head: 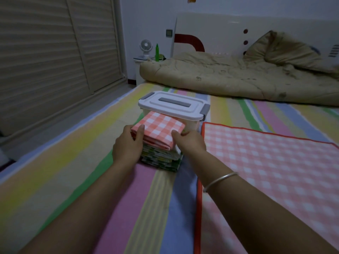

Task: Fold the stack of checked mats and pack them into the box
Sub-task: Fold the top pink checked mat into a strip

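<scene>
Room: a bed under a striped sheet, with sliding wardrobe doors at far left and a beige quilt heaped at the head end.
Left hand: thumb on top of the folded pink mat and fingers round its left edge, pinching it.
Folded pink mat: on top of the stack, far edge touching the front of the box, just under the lid rim.
Right hand: thumb on the mat's right edge, holding it. The fingers are hidden, so I cannot tell how far they curl.
Spread mat: lies flat and unfolded to the right, just beside the stack.
Risk, lid: the box is shut and both hands are occupied, so nothing can go in until one lets go.
Risk, fold: lifted by its edges only, the top mat could likely sag open.
Risk, stack: a sideways tug might drag the green checked layers askew.
Count: one box, two grey latches showing, one folded pink mat, one spread mat, two hands. The green layers are too tightly packed to count.
</scene>
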Tool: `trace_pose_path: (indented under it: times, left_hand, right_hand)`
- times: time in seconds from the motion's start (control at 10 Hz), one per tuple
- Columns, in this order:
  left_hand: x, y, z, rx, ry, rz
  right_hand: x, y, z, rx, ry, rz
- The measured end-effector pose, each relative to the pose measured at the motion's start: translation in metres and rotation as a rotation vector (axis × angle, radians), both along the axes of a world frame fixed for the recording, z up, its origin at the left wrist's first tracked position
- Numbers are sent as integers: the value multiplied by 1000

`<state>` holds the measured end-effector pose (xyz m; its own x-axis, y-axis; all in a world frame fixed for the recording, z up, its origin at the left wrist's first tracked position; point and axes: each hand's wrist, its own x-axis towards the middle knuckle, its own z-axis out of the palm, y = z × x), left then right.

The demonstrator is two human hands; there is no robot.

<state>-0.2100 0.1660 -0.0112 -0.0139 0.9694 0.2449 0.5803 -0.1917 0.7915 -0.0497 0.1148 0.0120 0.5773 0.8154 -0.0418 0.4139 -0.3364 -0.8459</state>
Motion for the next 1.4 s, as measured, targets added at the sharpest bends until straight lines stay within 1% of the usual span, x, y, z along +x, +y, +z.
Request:
trace_pose_path:
  times: [0.1,0.2,0.3,0.4,0.5,0.6,0.7,0.8,0.9,1.0,1.1,1.2,1.3,1.4]
  left_hand:
    - [2,-3,3,-43,-19,-31]
    - [3,-3,2,-75,-23,-62]
    - [0,-1,0,-97,20,-46]
    - [-3,0,-2,-98,46,-37]
    - [-5,0,0,-78,13,-55]
    - [-7,1,0,-112,-68,-86]
    - [-5,4,-5,-279,-348,-116]
    - [-1,3,-9,-444,-563,-193]
    - [2,8,-13,-464,-575,-206]
    - [5,7,-10,-468,-584,-171]
    - [8,4,-8,-467,-574,-169]
    - [11,-3,0,-437,-514,-181]
    - [13,6,-8,-401,-408,-215]
    - [10,7,-8,-396,-404,-188]
  right_hand:
    - [-7,-5,1,57,192,16]
    - [-23,1,2,69,476,47]
    - [-29,5,2,38,487,109]
    - [-29,4,7,16,450,149]
    - [-27,2,3,-1,444,171]
    - [-27,1,0,9,410,163]
    - [-27,-2,-3,63,456,140]
    - [-25,-2,-6,56,503,128]
    - [-20,3,-8,11,563,118]
    - [-17,4,-9,-56,574,102]
    - [-18,5,-11,-38,628,74]
    - [-15,6,-15,-7,701,43]
    - [-12,6,-18,-11,704,67]
    - [-15,7,-17,-13,643,86]
